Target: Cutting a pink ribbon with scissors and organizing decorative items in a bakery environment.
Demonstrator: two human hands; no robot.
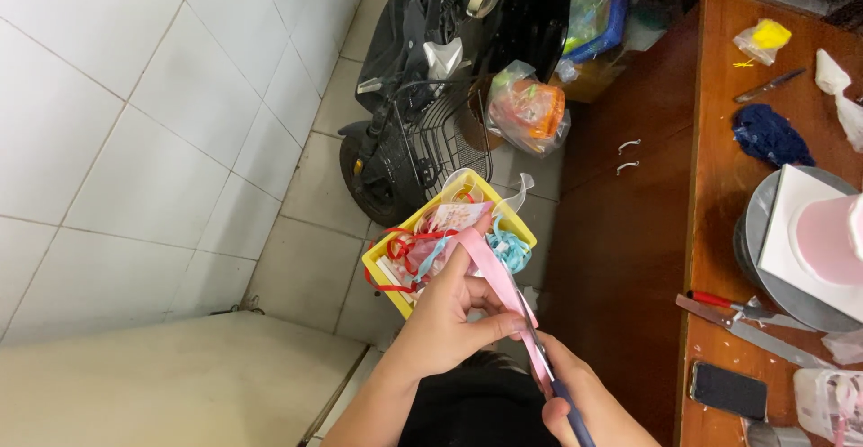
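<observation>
**Pink ribbon held between two hands, scissors at the strip**

The left hand point(454, 308) pinches a pink ribbon point(490, 267) between thumb and fingers, and it is closed on the strip. The ribbon is a flat, smooth, pale pink band; it runs from the yellow basket point(388, 251) just beyond the hands down to the right hand point(584, 406). The right hand is closed on a pair of scissors point(548, 371) with dark blue handles. The blades lie along the ribbon, close to the left thumb. I cannot tell if the blades already cut the band.

The yellow basket is full of tangled ribbons in red, blue and white. Beyond it stands a black scooter point(422, 78) on the tiled floor. To the right of the hands is a wooden tabletop point(719, 195) with a pink cake point(827, 240) on a turntable, a palette knife point(746, 330) and a dark phone point(728, 390).
</observation>
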